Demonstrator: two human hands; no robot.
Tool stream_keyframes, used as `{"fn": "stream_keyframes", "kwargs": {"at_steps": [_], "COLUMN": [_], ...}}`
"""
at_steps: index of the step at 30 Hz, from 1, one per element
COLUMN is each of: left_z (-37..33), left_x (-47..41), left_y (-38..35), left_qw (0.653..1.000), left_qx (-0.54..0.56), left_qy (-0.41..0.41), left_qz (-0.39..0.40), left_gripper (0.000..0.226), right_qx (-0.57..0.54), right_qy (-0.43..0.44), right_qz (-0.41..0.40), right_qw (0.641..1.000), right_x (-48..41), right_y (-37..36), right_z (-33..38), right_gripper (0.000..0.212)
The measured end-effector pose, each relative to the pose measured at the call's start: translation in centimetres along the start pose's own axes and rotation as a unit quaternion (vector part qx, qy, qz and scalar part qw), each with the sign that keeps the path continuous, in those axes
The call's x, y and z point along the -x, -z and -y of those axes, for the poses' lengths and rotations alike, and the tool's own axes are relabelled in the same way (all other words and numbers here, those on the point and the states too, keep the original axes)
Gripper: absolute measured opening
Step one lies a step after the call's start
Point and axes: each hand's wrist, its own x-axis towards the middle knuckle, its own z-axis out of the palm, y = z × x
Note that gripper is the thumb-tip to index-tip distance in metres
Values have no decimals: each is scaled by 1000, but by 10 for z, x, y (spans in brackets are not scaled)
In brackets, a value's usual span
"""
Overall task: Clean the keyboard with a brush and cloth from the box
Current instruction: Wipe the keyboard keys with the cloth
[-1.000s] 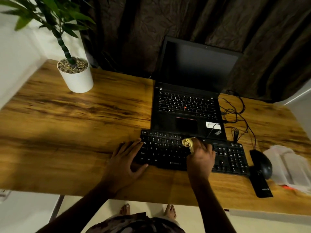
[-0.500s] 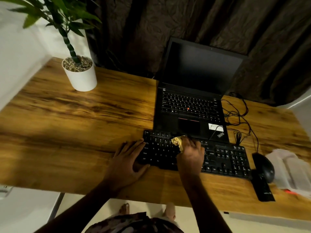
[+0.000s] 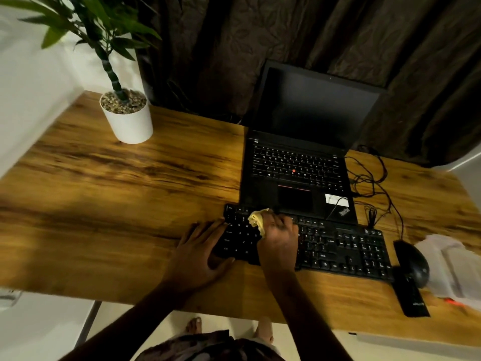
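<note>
Fig.: we wiped w/ the crumpled yellow cloth point(image 3: 257, 220), gripped by the right hand point(image 3: 279, 242), fingers curled, the flat black plastic keyboard point(image 3: 346, 252) beneath them; left hand point(image 3: 200, 254), fingers straight, pinned its end. Advisable: light, row-by-row strokes.

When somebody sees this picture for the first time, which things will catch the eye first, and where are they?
The right hand holds a yellow cloth on the left part of the black keyboard, while the left hand lies flat on its left end. Behind it stands an open laptop with a dark screen, and a potted plant stands at the far left corner of the desk.
</note>
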Motion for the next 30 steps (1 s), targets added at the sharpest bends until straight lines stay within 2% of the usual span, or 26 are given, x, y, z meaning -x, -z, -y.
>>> {"fn": "stream_keyframes", "kwargs": {"at_steps": [5, 10, 19, 23, 27, 30], "left_z": [-1, -3, -6, -4, -6, -8], "left_x": [1, 1, 3, 2, 1, 2], "left_y": [3, 6, 7, 5, 5, 7], "left_qw": [1000, 1000, 999, 1000, 1000, 1000], "left_qx": [11, 14, 17, 20, 17, 17], "left_qy": [3, 15, 45, 8, 9, 3], "left_qz": [5, 13, 13, 0, 0, -5], "left_gripper": [82, 85, 83, 80, 82, 84], "right_qx": [-82, -64, -71, -57, -32, 3], "right_qy": [46, 73, 152, 163, 115, 67], "right_qz": [25, 167, 206, 180, 118, 125], "right_qw": [995, 981, 964, 968, 986, 990], "right_x": [-10, -21, -25, -17, -10, -10], "right_y": [-2, -15, 0, 11, 20, 26], "right_z": [39, 38, 37, 16, -27, -55], "right_gripper": [58, 65, 62, 55, 56, 63]}}
